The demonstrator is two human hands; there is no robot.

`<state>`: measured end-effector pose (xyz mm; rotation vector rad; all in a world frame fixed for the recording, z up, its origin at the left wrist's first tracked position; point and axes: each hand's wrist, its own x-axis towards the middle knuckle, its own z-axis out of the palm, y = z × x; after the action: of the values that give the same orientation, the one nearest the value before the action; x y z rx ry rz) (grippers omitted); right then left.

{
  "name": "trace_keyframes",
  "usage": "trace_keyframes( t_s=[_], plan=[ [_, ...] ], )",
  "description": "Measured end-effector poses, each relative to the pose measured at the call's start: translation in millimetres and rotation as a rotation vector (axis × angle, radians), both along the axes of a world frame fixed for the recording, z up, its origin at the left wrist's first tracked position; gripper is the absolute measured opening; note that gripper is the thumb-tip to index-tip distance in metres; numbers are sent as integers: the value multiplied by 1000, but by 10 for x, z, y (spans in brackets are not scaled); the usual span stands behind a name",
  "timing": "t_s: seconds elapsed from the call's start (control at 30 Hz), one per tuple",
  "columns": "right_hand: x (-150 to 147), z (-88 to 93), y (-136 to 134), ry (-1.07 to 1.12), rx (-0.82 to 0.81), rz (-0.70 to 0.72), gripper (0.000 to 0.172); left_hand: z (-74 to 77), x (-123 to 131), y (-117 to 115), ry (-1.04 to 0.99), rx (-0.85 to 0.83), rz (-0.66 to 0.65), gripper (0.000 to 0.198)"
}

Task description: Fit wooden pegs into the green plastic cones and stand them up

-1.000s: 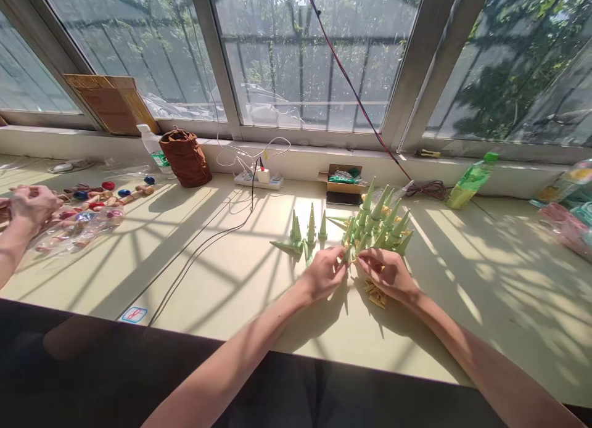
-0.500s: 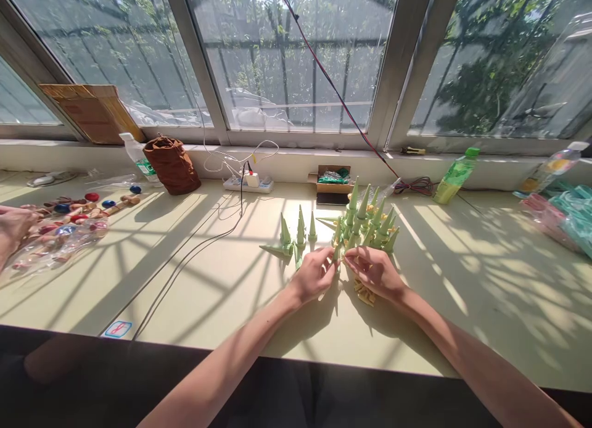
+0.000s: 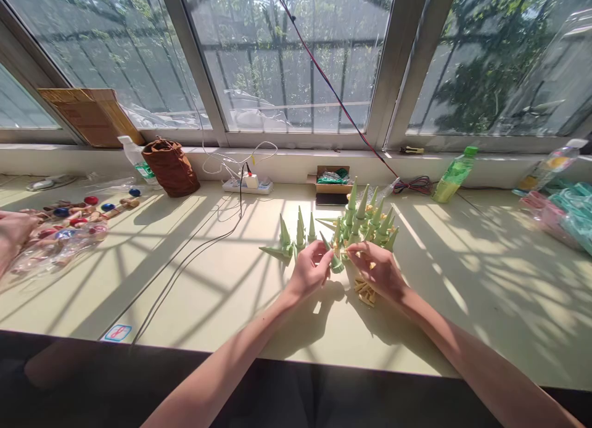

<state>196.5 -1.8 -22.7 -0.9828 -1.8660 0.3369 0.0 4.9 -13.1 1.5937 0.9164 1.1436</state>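
Observation:
My left hand (image 3: 311, 269) pinches a small green paper cone (image 3: 333, 260), lifted a little off the cream table (image 3: 222, 280). My right hand (image 3: 380, 269) is closed in a pinch just right of that cone, on something too small to make out. Behind both hands stands a dense cluster of upright green cones (image 3: 367, 221). A smaller group of green cones (image 3: 293, 234) stands to the left. Small yellow pieces (image 3: 364, 291) lie under my right hand.
A brown pouch (image 3: 171, 166), a power strip (image 3: 247, 184) with cables, a small cardboard box (image 3: 333, 181) and a green bottle (image 3: 454, 174) line the window sill. At far left another person's hand (image 3: 12, 234) works over coloured wooden toys (image 3: 78, 215). Plastic bags (image 3: 567, 215) lie far right.
My left hand has drawn one green cone out of the cluster and tilted it. My right hand has risen slightly towards it. The view has shifted a little to the right.

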Motion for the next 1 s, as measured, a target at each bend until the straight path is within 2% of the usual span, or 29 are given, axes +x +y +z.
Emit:
trace_keyframes(
  t_s=[0.17, 0.5, 0.7, 1.0],
  plan=[
    [-9, 13, -36, -22, 7, -11, 13, 12, 13, 11, -106, -55, -18, 29],
    [-17, -2, -21, 10, 4, -26, 13, 75, 28, -22, -113, -51, 7, 33],
    [-22, 23, -30, 21, 0, -60, 14, 119, 29, -33, -151, -115, -17, 39],
    [-27, 31, -41, 65, -26, -67, 13, 37, 42, 11, -236, -200, -52, 36]
  ],
)
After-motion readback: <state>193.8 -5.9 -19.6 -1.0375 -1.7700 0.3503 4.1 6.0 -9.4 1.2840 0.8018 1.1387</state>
